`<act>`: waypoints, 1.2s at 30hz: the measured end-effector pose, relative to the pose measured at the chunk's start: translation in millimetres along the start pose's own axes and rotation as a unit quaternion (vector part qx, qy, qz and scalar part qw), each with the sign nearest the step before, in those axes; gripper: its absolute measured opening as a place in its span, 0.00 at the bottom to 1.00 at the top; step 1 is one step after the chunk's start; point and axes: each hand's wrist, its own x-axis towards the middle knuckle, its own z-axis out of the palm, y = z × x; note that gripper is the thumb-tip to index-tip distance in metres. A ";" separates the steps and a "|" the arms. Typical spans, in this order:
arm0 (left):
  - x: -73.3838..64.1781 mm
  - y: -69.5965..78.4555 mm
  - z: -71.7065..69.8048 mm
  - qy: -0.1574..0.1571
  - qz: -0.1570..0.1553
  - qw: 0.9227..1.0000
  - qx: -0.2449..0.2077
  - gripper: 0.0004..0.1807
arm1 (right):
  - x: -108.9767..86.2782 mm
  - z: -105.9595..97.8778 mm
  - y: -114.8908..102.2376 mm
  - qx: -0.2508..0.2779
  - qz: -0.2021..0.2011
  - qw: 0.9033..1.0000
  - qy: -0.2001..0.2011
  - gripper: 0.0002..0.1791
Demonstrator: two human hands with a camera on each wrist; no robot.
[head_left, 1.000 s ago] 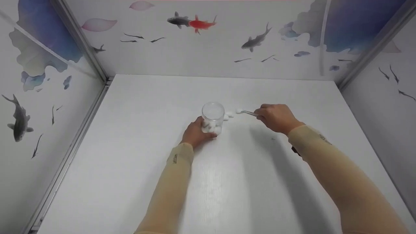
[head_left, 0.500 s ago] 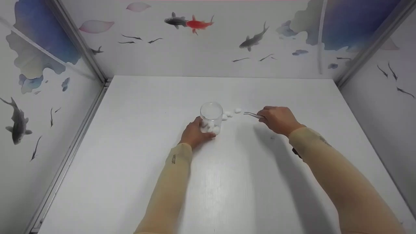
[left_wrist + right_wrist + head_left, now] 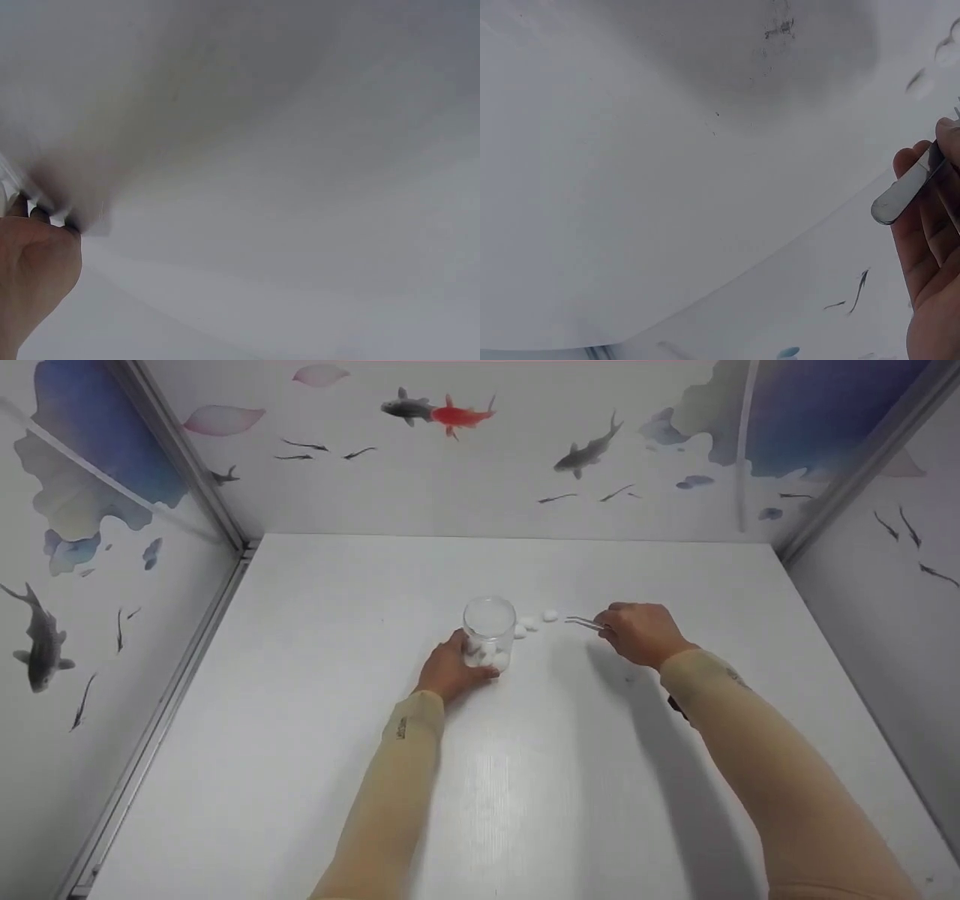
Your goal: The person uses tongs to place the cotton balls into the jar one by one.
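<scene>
A clear, lidless jar (image 3: pixel 489 616) stands upright near the middle of the white table, with several white oval pieces (image 3: pixel 487 652) in its lower part. My left hand (image 3: pixel 448 667) grips its side low down, thumb wrapped along the front; in the left wrist view only the curled fingers and the edge of the hand show. Between thumb and fingers, my right hand (image 3: pixel 643 634) pinches metal tweezers (image 3: pixel 586 623), whose tips point left, parted and holding nothing. Just left of those tips lies a white oval piece (image 3: pixel 550 616). More white pieces (image 3: pixel 529 623) lie against the jar's right side.
The white tabletop (image 3: pixel 315 660) meets a back wall (image 3: pixel 480 502) printed with fish. Side panels (image 3: pixel 900 607) close in the table left and right. A small faint mark (image 3: pixel 629 679) shows on the table below the right hand.
One second ago the tweezer tips were at the outermost white piece; they have since drawn back a little to the right, leaving it on the table. The left hand and jar stay put.
</scene>
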 end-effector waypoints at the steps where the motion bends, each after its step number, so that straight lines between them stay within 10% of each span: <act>1: -0.1 0.1 -0.2 0.001 0.001 1.000 0.000 0.52 | 1.4 1.2 0.0 -0.001 0.002 1.000 -0.003 0.09; 36: 0.1 0.6 -2.2 -0.004 0.005 1.000 0.007 0.49 | 45.5 26.2 -4.0 -0.047 0.023 0.997 -0.051 0.09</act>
